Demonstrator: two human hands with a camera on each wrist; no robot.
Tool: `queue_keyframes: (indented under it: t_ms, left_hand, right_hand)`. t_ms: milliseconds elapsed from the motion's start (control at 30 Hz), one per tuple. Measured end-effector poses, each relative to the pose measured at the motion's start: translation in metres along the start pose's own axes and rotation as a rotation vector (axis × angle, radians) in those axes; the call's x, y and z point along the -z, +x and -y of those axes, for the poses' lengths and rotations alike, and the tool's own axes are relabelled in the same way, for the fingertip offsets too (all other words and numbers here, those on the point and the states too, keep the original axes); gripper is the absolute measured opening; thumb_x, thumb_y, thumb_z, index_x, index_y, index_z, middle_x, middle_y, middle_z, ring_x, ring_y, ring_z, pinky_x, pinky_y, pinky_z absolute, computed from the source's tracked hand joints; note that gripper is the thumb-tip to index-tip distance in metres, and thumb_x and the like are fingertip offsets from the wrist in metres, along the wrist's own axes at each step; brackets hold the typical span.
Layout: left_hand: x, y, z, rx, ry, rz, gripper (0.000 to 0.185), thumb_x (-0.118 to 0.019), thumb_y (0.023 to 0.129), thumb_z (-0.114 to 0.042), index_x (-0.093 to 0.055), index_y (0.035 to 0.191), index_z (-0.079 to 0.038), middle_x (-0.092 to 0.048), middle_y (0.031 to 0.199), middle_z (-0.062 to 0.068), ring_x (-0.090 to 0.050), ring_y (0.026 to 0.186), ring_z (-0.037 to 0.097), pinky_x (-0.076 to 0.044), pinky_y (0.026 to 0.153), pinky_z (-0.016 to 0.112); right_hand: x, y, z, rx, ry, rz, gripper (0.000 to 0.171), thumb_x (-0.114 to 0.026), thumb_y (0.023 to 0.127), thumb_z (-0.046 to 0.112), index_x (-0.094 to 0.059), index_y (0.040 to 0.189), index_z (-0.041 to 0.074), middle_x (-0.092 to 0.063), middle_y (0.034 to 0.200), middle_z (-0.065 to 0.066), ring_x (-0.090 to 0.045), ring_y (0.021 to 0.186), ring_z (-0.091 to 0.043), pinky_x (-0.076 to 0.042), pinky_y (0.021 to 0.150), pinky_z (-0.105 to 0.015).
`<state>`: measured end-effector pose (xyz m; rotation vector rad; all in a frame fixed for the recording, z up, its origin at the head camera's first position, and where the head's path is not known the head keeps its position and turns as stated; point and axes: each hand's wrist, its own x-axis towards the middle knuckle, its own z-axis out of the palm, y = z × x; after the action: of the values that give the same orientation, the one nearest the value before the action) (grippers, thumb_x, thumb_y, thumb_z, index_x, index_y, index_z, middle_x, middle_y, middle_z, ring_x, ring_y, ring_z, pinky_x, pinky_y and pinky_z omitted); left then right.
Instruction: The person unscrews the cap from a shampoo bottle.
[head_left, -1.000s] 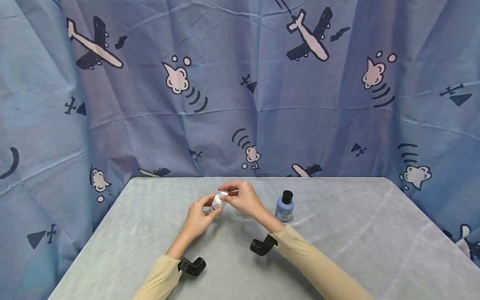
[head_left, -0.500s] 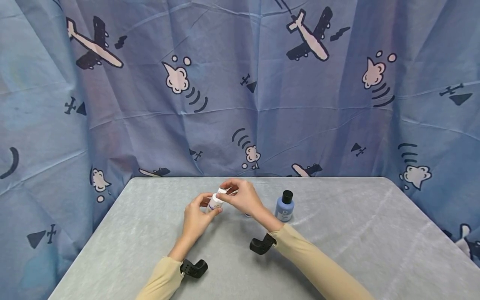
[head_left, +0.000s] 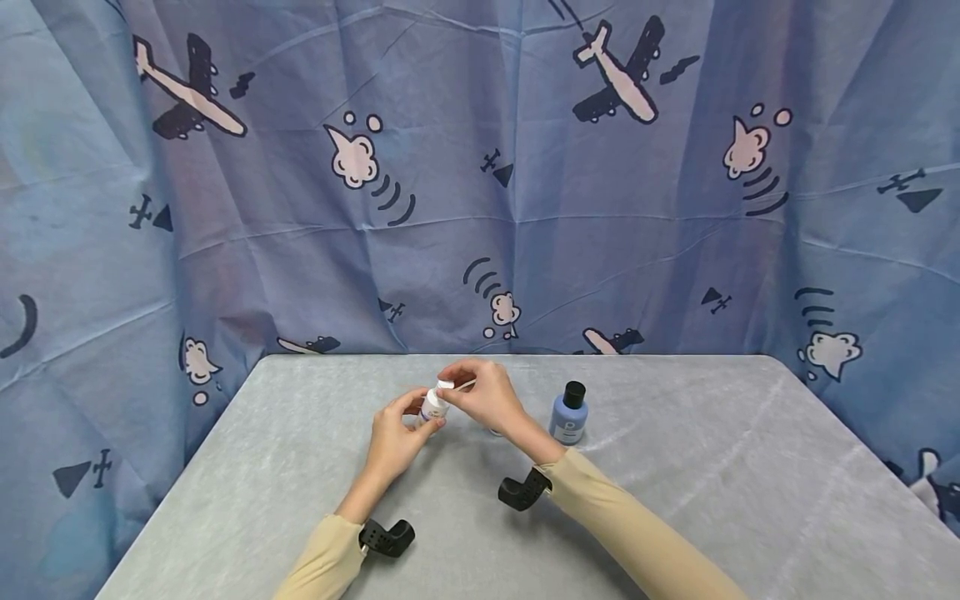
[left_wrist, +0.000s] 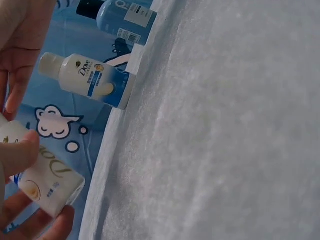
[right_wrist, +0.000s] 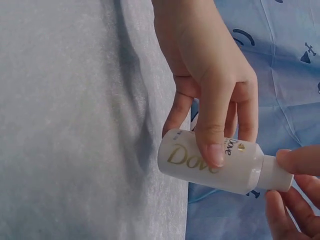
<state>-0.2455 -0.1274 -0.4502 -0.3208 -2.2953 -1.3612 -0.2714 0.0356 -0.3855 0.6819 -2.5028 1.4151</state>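
The left hand [head_left: 396,435] grips a small white bottle [head_left: 433,407]; the right hand [head_left: 487,396] pinches its cap [head_left: 446,385] above the desk [head_left: 675,500].

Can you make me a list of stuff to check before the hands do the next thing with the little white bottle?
1. Left hand grips the white bottle firmly: ok, fingers and thumb wrap round its body.
2. Right hand is on the cap: ok, fingertips pinch it.
3. Cap on or off: cannot tell for sure; it looks seated on the neck.
4. Bottle is off the table: ok, held above it.
5. Blue bottle is out of the way: ok, it stands upright, apart from the right hand.
6. Second white bottle stands safe: ok, upright on the table behind the hands.
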Motion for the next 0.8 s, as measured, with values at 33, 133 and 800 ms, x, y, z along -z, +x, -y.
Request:
queue_keyframes:
  t_ms: [33, 133, 800]
  left_hand:
    - [0.0004, 0.0, 0.0004, 0.001, -0.011, 0.015, 0.042, -0.082, 0.074, -0.013, -0.068, 0.113, -0.007, -0.072, 0.099, 0.012, -0.068, 0.087, 0.023, -0.057, 0.065, 0.035]
    - [0.0017, -0.0001, 0.0004, 0.001, -0.042, 0.069, 0.041, -0.078, 0.078, -0.011, -0.066, 0.117, -0.005, -0.071, 0.103, 0.014, -0.068, 0.092, 0.025, -0.058, 0.066, 0.029]
    - [0.0022, 0.0038, -0.0049, -0.006, 0.022, -0.047, 0.045, -0.088, 0.065, -0.013, -0.069, 0.105, -0.013, -0.072, 0.088, 0.009, -0.068, 0.081, 0.022, -0.052, 0.073, 0.05]
  right_hand:
    - [0.0003, 0.0, 0.0001, 0.006, 0.009, 0.006, 0.016, -0.075, 0.08, 0.009, -0.073, 0.096, 0.006, -0.074, 0.091, -0.008, -0.069, 0.083, -0.019, -0.055, 0.07, -0.019]
    - [0.0012, 0.0003, -0.0001, 0.008, 0.026, 0.028, 0.019, -0.074, 0.081, 0.007, -0.072, 0.1, 0.004, -0.073, 0.096, -0.01, -0.069, 0.088, -0.021, -0.056, 0.073, -0.018]
    - [-0.0034, -0.0002, 0.0005, -0.021, -0.057, -0.043, 0.02, -0.078, 0.078, 0.02, -0.073, 0.095, 0.009, -0.072, 0.087, -0.003, -0.066, 0.075, -0.012, -0.051, 0.064, -0.022]
